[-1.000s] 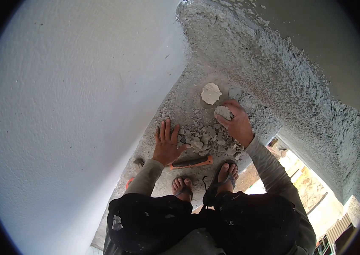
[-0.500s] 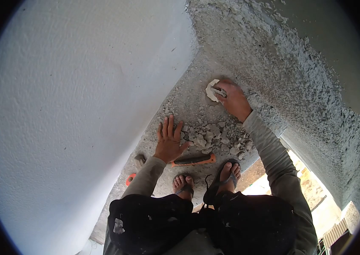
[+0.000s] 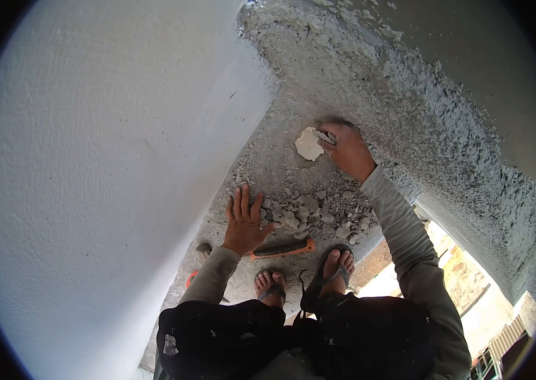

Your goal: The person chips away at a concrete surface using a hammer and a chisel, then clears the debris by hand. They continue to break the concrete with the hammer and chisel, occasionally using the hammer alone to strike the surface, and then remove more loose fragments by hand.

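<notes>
My right hand [image 3: 346, 151] is closed, thumb and fingers pinching a small flat grey piece [image 3: 327, 137] whose kind I cannot tell. That piece overlaps the right edge of a pale, jagged-edged round patch [image 3: 308, 144] on the rough grey floor. Palm down, my left hand [image 3: 242, 223] rests on the floor with its fingers spread, holding nothing. Beside its thumb lies a heap of broken plaster chunks [image 3: 306, 213]. An orange and black tool handle [image 3: 282, 248] sits just below the heap, near my feet.
A smooth white wall [image 3: 103, 158] rises on the left. On the right stands a rough, chipped grey wall [image 3: 407, 101]. A grey tool end [image 3: 204, 249] and a red object [image 3: 192, 277] lie by my left forearm. Bright ground shows past the floor's edge [image 3: 382, 253].
The view has shifted slightly. More of the pale patch shows beside my right hand, where before it looked like a crescent. My left hand stays flat on the floor.
</notes>
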`<state>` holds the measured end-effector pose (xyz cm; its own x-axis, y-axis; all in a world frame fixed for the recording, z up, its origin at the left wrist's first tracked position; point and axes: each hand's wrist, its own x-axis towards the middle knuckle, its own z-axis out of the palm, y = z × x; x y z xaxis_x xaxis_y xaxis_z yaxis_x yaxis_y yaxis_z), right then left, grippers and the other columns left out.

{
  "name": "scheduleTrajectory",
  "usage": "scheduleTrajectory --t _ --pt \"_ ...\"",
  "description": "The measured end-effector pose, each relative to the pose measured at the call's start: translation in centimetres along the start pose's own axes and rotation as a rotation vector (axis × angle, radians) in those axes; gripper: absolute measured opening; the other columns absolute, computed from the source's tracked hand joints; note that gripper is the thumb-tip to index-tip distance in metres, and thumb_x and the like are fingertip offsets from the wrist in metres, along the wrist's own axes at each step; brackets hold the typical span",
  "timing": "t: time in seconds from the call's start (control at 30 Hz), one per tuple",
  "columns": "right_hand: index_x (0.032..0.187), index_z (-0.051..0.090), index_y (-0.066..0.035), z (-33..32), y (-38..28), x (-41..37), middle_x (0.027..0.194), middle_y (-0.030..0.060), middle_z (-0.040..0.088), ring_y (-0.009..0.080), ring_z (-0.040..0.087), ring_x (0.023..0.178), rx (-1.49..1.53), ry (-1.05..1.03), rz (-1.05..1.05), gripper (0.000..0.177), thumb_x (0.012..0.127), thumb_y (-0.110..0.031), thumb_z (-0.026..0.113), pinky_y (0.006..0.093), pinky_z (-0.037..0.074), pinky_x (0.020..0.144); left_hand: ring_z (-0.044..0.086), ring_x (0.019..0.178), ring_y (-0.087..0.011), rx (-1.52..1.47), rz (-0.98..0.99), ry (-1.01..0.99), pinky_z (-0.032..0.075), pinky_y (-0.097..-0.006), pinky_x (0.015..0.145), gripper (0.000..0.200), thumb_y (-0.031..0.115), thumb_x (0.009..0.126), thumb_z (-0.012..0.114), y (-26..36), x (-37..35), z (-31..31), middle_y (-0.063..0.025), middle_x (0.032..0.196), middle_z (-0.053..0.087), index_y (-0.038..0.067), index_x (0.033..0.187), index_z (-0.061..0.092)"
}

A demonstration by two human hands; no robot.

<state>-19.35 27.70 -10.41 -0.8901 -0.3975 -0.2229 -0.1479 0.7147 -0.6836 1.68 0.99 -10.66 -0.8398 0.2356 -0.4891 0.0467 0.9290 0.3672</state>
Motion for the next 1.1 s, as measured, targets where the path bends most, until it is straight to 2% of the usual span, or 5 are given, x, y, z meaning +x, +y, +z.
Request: scheduleTrajectory --t 0.4,0.6,0.73,0.9,1.1 --pt "0.111 0.067 -0.01 -0.6 -1.0 -0.4 0.1 0.0127 0.068 0.0319 0.064 0.097 -0.225 -0.06 0.046 0.032 0.081 -0.018 0.072 0.0425 0.052 0.085 -0.003 0.146 -0.0488 -0.001 -0.001 -0.024 0.003 -0.0626 0.115 0.092 0.056 0.089 0.06 0.0 0.0 -0.1 -0.0276 0.158 -0.004 0.009 0.153 0.013" --pt "0.108 0.068 -0.01 0.1 -1.0 -0.2 0.094 0.0123 0.068 0.0306 0.066 0.093 -0.27 -0.025 0.015 0.03 0.079 -0.014 0.071 0.0421 0.053 0.08 -0.003 0.146 -0.0489 -0.007 0.012 0.009 0.004 -0.0627 0.115 0.093 0.056 0.089 0.06 -0.2 0.0 0.2 -0.0277 0.158 -0.004 0.008 0.153 0.013" --pt "0.109 0.067 -0.009 -0.2 -1.6 -0.1 0.094 0.0136 0.068 0.0315 0.065 0.094 -0.282 -0.053 0.055 0.029 0.08 -0.012 0.07 0.0429 0.053 0.082 -0.003 0.146 -0.0491 -0.002 0.008 -0.003 0.004 -0.0628 0.114 0.094 0.056 0.089 0.061 0.0 0.0 -0.1 -0.0279 0.158 -0.004 0.008 0.154 0.013" --pt "0.111 0.061 -0.007 -0.7 -0.5 0.1 0.104 0.0179 0.067 0.0385 0.062 0.096 -0.015 -0.062 0.036 0.027 0.085 -0.011 0.067 0.0448 0.049 0.085 -0.002 0.146 -0.0491 -0.007 0.002 0.003 0.005 -0.0625 0.115 0.094 0.056 0.088 0.061 0.0 0.0 0.0 -0.0279 0.158 -0.003 0.009 0.153 0.013" --pt "0.121 0.051 -0.006 -1.5 -0.8 0.4 0.106 0.0203 0.063 0.0373 0.063 0.096 0.213 -0.158 0.082 0.033 0.09 -0.01 0.062 0.0438 0.048 0.084 -0.003 0.146 -0.049 0.005 -0.005 -0.026 0.004 -0.0625 0.115 0.094 0.055 0.088 0.062 0.0 0.0 -0.1 -0.0275 0.158 -0.004 0.009 0.154 0.012"
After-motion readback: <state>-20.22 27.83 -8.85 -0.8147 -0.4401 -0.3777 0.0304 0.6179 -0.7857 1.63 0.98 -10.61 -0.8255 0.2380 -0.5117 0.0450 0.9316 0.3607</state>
